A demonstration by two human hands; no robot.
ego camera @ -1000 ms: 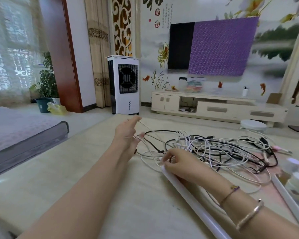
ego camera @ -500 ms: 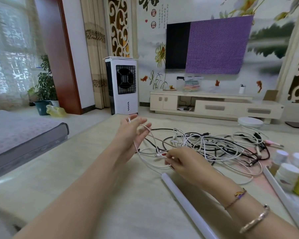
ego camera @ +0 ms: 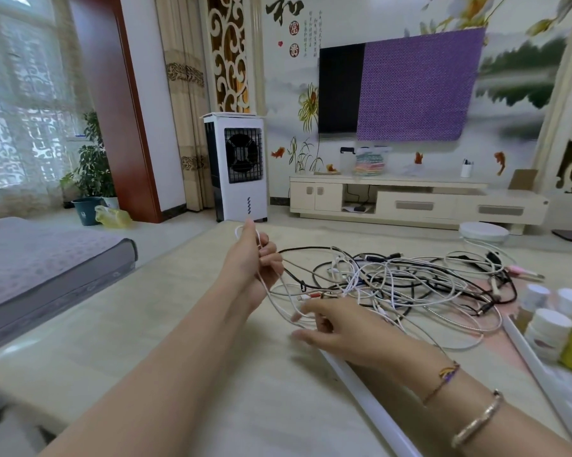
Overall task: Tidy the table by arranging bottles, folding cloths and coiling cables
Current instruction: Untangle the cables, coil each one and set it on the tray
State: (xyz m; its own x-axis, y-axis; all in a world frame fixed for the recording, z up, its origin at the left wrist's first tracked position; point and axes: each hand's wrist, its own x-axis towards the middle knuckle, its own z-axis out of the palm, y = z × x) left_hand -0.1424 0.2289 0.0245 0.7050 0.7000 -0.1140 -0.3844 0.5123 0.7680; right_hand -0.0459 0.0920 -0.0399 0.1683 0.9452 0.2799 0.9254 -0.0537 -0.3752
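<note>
**Head cam: both hands in the white cable, big tangle right behind**

Head view looks down along both forearms across a pale worktop. Left hand is raised a bit off the surface with its fingers curled around a thin white cable; a small loop of it pokes out above the index finger, and the strand runs down past the palm toward the other hand. Right hand sits low, just over the worktop, fingers bent and pinching that same cable near where it curves around. Can't tell exactly which fingers do the pinching, it's a bit blurry there. There's a woven bracelet and a metal bangle on the right wrist.

Just beyond the right hand is the cable pile, a messy heap of white, grey and black leads all crossed over each other, spread across the middle-right of the worktop. The white cable trails into it. A couple of pink-tipped plugs stick out at the far right edge of the heap.

A long white tube lies on the worktop, running under the right forearm toward the near edge. At the right edge are some bottles with white caps, close together, plus a yellow-green one, cut off by the frame.

Background: a mattress to the left, an air cooler, and a TV half covered by a purple cloth.
</note>
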